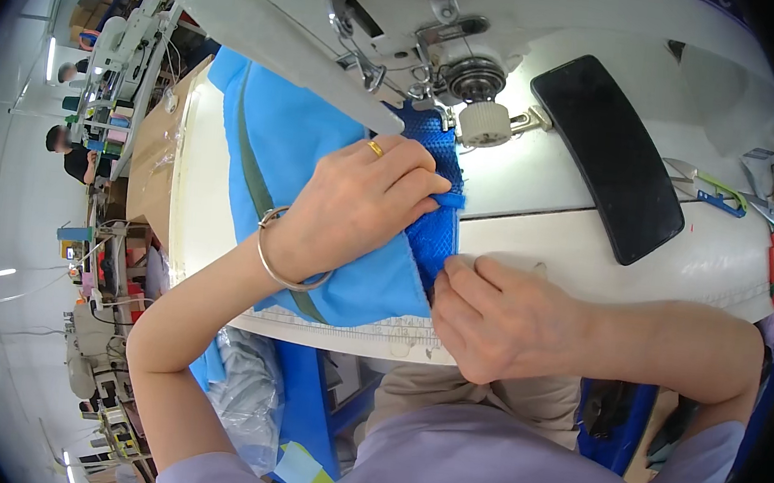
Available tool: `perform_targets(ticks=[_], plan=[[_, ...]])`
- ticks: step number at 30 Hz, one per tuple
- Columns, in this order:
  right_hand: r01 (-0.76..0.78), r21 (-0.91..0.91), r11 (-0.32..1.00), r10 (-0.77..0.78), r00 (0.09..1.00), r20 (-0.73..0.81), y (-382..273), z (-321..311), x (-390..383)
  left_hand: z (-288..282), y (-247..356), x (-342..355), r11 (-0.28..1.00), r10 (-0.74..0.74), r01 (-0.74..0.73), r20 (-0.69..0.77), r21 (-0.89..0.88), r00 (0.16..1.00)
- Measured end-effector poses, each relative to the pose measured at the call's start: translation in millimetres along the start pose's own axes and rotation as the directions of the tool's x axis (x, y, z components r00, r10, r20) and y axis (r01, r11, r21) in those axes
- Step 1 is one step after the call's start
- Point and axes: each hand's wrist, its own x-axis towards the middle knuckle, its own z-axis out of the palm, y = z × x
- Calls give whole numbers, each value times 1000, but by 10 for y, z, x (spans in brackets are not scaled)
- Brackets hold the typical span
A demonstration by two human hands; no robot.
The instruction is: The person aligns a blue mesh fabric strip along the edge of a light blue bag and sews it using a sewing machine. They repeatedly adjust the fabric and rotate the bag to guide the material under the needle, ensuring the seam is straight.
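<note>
Handling light-blue fabric (pixel 313 137) at sewing machine (pixel 259 24)

Pressing textured royal-blue strip (pixel 432 235) with curled left hand (pixel 354 201), touching small blue tab (pixel 452 200). Pinching strip's near edge with right hand (pixel 504 327). Wearing gold ring (pixel 375 147) and silver bangle (pixel 263 256) on left. Note olive band (pixel 256 154) across fabric, black smartphone (pixel 607 160) on white work surface (pixel 527 236), green-handled snips (pixel 724 201) beyond smartphone, person in black (pixel 78 161) far left near other sewing machines (pixel 123 41).
</note>
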Motion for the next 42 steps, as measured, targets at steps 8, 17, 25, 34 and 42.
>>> perform_targets(ticks=[8, 17, 25, 34, 42], plan=[[-9, 9, 1000, 9, 1000, -20, 2, 10, -2, 93, 56, -62, 944, 200, -167, -92, 286, 975], [6, -1, 1000, -6, 1000, -11, -1, 4, 1, 10, 202, -99, 871, 271, -259, 32, 416, 962], [12, 3, 1000, -12, 1000, 15, 26, -24, -6, -44, 304, -130, 987, 64, -62, -7, 150, 998], [39, 16, 999, -40, 999, 28, 93, -60, 35, 212, 118, -225, 996, 86, -81, -265, 29, 960], [-20, 92, 996, 15, 998, 59, 147, -90, 28, 233, 55, -221, 995, 99, -91, -226, 43, 969]])
